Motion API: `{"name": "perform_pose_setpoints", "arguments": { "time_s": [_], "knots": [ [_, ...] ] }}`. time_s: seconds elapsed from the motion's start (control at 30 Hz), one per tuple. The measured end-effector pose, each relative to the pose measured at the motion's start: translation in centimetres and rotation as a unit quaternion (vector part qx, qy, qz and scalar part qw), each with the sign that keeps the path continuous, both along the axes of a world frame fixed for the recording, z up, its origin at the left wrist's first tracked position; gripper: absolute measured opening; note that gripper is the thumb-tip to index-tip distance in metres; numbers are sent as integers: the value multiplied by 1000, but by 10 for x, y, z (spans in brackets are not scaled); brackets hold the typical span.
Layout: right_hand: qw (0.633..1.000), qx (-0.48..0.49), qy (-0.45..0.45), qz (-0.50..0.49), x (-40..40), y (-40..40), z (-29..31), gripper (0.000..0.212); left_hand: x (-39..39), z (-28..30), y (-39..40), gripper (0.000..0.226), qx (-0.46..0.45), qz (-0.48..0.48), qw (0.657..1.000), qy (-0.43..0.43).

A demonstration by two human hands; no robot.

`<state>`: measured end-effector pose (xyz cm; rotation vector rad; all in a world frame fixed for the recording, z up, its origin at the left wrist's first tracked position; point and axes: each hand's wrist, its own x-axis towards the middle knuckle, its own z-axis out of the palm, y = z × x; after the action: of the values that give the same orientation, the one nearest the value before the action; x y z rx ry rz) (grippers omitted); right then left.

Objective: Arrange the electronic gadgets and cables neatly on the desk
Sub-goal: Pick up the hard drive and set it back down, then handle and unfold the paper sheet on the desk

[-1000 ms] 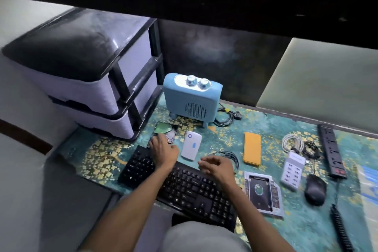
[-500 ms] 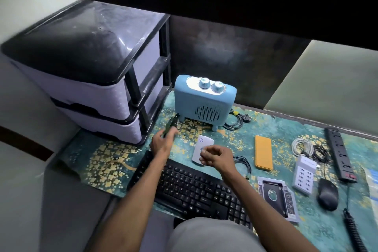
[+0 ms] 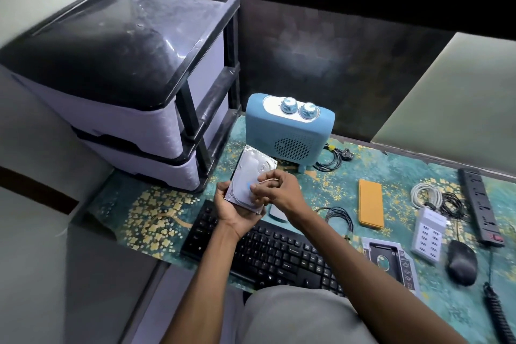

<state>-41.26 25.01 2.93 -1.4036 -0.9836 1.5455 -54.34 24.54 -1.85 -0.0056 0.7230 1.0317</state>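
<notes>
silver hard drive [image 3: 252, 179], label unreadable, gripped by left hand [image 3: 234, 211]; right hand [image 3: 275, 190] pinches its face.

Open mat on my left, clutter on my right

Bare mat [image 3: 145, 204] lies open beside the drawer unit [image 3: 134, 109]; ahead the blue heater [image 3: 290, 134] blocks me, the keyboard [image 3: 268, 254] underneath, small gadgets crowding rightward.
</notes>
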Motion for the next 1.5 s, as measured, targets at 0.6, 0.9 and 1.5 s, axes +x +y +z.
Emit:
{"name": "perform_pose_setpoints", "arguments": {
  "time_s": [0.6, 0.9, 1.5],
  "knots": [
    [984, -70, -164, -12, 31, -18, -27, 31, 6, -18, 23, 72, 76, -131, 577, 802],
    [981, -44, -178, -56, 42, -29, -32, 28, 31, -37, 18, 95, 35, -188, 454, 870],
    [945, -33, -110, -306, 185, -102, -58, 30, 186, -26, -56, 25, 240, -47, 556, 794]
  ]
}}
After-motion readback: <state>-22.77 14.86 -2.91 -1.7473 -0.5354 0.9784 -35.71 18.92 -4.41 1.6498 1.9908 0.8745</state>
